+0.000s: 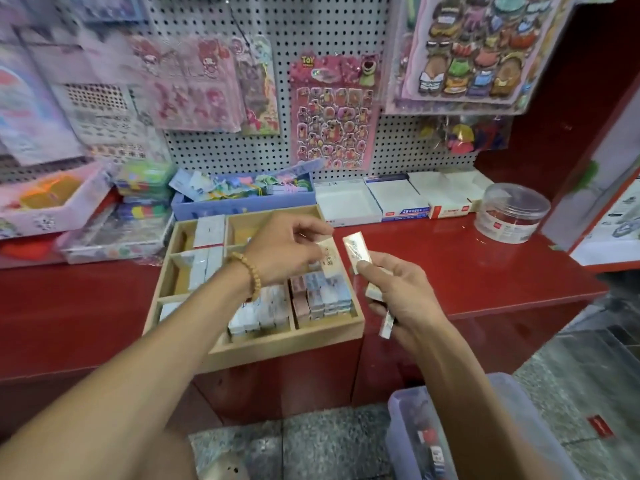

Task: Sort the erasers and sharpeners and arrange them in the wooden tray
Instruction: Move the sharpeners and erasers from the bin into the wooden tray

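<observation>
A wooden tray (287,344) with several compartments sits at the front edge of the red counter. Rows of wrapped erasers (320,294) fill its near right compartments, and white erasers (207,233) stand in the left ones. My left hand (287,251), with a bead bracelet on the wrist, hovers over the tray and pinches a white wrapped eraser (327,252). Just right of the tray, my right hand (398,292) grips several wrapped erasers (358,251), one sticking up and one pointing down.
A blue box (242,202) of small items sits behind the tray. White cardboard boxes (398,199) and a clear round tub (510,213) line the back right. Sticker sheets hang on the pegboard (346,26). A clear plastic bin (450,431) stands on the floor below.
</observation>
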A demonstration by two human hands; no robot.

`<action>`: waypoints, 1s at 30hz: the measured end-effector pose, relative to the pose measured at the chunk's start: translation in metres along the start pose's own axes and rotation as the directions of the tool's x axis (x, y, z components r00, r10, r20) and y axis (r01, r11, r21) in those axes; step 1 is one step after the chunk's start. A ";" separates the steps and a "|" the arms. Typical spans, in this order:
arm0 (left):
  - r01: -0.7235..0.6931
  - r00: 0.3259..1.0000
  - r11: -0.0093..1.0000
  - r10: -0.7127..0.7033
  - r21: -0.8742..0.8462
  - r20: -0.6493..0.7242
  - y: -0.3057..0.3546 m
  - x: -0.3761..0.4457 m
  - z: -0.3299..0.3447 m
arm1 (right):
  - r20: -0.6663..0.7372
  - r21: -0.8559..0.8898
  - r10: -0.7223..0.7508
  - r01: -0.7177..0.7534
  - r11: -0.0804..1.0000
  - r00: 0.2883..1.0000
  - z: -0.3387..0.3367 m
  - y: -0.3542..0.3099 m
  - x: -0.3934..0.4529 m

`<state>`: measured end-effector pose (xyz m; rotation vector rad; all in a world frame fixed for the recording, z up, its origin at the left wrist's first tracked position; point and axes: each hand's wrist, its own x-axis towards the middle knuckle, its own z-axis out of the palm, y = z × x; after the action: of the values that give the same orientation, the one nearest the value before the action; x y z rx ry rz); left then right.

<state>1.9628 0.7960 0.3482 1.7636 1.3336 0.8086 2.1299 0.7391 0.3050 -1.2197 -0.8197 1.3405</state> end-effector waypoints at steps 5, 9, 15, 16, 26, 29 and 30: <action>-0.026 1.000 0.896 0.016 0.442 0.027 -0.024 0.046 -0.032 | -0.013 -0.210 -0.027 0.023 0.978 1.000 -0.004 -0.002 0.033; -0.067 0.997 0.808 0.033 0.586 0.068 -0.046 0.073 -0.027 | -0.009 -0.284 -0.038 0.033 0.958 0.999 -0.005 -0.001 0.047; -0.125 0.991 0.722 0.064 0.680 0.115 -0.064 0.090 -0.009 | -0.014 -0.285 -0.009 0.005 0.959 1.000 -0.012 0.008 0.060; -0.141 0.989 0.711 0.078 0.688 0.122 -0.066 0.091 -0.008 | -0.011 -0.274 -0.003 0.000 0.962 1.000 -0.013 0.008 0.060; -0.105 0.995 0.728 0.075 0.678 0.073 -0.069 0.089 -0.014 | 0.135 -0.309 0.000 0.042 0.950 0.991 -0.002 0.006 0.053; -0.076 0.997 0.927 0.080 0.367 0.005 -0.056 0.085 -0.023 | 0.157 -0.304 -0.010 0.058 0.951 0.988 0.005 0.004 0.055; -0.076 0.996 0.978 0.083 0.192 -0.030 -0.049 0.080 -0.027 | 0.165 -0.302 -0.015 0.065 0.951 0.986 0.007 0.003 0.056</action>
<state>1.9369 0.8865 0.3228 1.9706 1.4125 0.7822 2.1291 0.7943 0.2925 -1.3363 -1.1977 1.3234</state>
